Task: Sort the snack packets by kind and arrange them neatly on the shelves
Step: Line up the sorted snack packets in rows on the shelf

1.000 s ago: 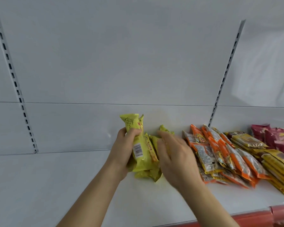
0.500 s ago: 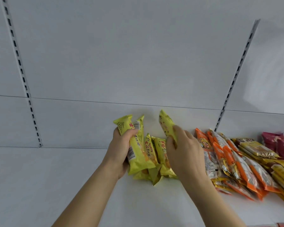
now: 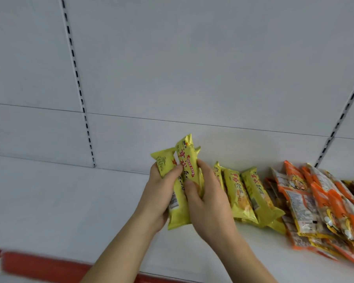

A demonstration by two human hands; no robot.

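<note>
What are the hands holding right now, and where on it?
Both hands, left and right, grip a bunch of yellow packets around the middle.

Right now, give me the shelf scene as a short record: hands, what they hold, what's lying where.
left hand: grips a bunch of yellow packets, held up off the shelf
right hand: grips the same bunch from the right side
lying yellow packets: a few on the shelf just right of the hands, overlapping, leaning left
orange packets: overlapping pile further right, beside the yellow ones
shelf: white, red strip along the front edge
count in bunch: cannot tell, at least two
</note>
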